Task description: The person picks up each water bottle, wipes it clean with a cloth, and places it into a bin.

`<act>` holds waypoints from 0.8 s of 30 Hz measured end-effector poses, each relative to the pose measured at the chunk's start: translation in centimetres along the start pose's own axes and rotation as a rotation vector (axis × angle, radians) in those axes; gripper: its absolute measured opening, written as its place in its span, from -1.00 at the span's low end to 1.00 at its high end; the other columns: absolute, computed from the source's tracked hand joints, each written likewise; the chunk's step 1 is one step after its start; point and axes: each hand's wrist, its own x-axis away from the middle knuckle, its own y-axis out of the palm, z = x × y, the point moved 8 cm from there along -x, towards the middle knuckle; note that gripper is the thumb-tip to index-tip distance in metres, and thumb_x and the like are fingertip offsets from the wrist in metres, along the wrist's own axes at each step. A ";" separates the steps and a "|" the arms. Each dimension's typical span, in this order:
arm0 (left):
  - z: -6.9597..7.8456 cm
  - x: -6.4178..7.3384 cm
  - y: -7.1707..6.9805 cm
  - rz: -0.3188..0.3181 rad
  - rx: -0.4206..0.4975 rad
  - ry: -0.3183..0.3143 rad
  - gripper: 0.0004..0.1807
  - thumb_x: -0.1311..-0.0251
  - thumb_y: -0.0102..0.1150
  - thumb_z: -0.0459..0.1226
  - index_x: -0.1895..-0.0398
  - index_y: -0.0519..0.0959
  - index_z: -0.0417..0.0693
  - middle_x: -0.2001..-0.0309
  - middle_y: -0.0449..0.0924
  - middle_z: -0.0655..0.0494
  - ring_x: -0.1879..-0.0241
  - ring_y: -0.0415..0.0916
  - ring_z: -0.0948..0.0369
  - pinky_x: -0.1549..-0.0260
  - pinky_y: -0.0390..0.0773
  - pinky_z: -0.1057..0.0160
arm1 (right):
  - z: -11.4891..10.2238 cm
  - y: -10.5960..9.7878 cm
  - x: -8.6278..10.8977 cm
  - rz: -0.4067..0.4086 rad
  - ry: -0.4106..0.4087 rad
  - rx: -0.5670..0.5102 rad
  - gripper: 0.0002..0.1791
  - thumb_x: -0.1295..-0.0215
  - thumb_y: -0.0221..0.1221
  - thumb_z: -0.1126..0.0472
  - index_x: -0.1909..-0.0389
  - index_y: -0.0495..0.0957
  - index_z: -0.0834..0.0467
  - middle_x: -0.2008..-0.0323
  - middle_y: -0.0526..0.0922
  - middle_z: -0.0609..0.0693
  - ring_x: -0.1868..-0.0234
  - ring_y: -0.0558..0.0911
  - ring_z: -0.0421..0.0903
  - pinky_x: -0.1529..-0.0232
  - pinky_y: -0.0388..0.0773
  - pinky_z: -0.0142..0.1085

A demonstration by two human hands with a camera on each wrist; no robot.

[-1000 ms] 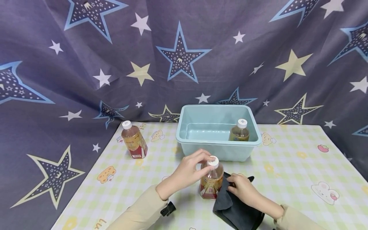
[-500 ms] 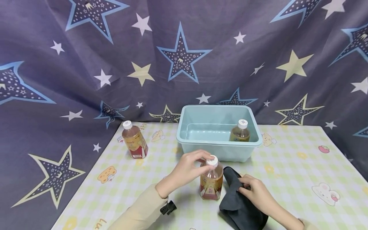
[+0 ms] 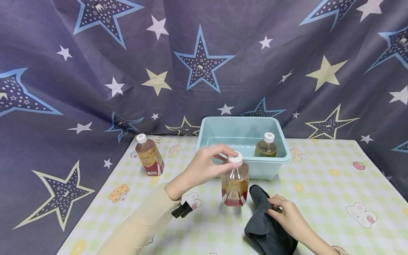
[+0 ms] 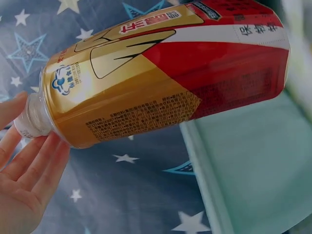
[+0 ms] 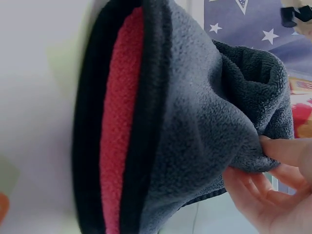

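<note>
My left hand [image 3: 207,165] pinches the white cap of a drink bottle [image 3: 235,187] with a gold and red label. The bottle hangs upright just above the table, in front of the light blue bin [image 3: 262,166]. In the left wrist view the bottle [image 4: 170,73] fills the upper part, thumb and fingers around its cap. To the right, my right hand [image 3: 288,216] pinches a dark grey cloth [image 3: 271,230], which droops toward the table. The right wrist view shows the fuzzy cloth [image 5: 204,117] with a red layer along its black edge.
A second bottle [image 3: 268,147] stands inside the bin, at its right end. Another gold and red bottle [image 3: 149,156] stands at the back left of the checkered tablecloth [image 3: 322,198]. A star-patterned curtain [image 3: 134,42] hangs behind the table.
The left hand has raised the bottle off the table, toward the bin. The right hand has drawn the cloth away from the bottle, to the right.
</note>
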 end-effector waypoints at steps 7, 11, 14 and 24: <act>0.9 -3.4 -2.3 0.033 0.024 -0.033 -0.82 0.07 0.29 -0.35 0.34 0.59 -0.17 0.30 0.61 0.05 0.31 0.50 0.31 0.35 0.58 0.38 | 0.4 0.1 0.1 -0.007 0.017 -0.012 -0.75 0.02 0.21 0.46 0.24 0.57 0.32 0.45 0.49 -0.10 0.49 0.36 -0.32 0.54 0.37 -0.48; 1.0 -5.3 -3.4 0.028 0.021 -0.113 -0.80 0.05 0.28 -0.30 0.31 0.59 -0.14 0.29 0.60 0.10 0.32 0.48 0.32 0.33 0.57 0.38 | 0.4 0.0 0.1 -0.002 0.006 -0.018 -0.76 0.02 0.21 0.46 0.25 0.57 0.32 0.45 0.49 -0.09 0.48 0.36 -0.32 0.54 0.37 -0.48; 1.1 -6.6 -3.9 0.020 0.026 -0.148 -0.80 0.04 0.28 -0.29 0.30 0.59 -0.13 0.31 0.59 0.11 0.34 0.48 0.32 0.34 0.57 0.37 | 0.4 0.0 0.2 -0.002 -0.001 -0.019 -0.77 0.02 0.21 0.46 0.26 0.58 0.32 0.45 0.49 -0.09 0.48 0.36 -0.32 0.54 0.36 -0.48; 0.5 -10.4 -4.7 0.025 -0.027 -0.178 -0.78 0.05 0.29 -0.27 0.29 0.59 -0.12 0.29 0.60 0.13 0.37 0.50 0.37 0.37 0.53 0.39 | 0.2 0.0 0.3 -0.018 -0.055 -0.033 -0.78 0.01 0.20 0.45 0.27 0.57 0.34 0.43 0.50 -0.08 0.49 0.37 -0.34 0.56 0.37 -0.48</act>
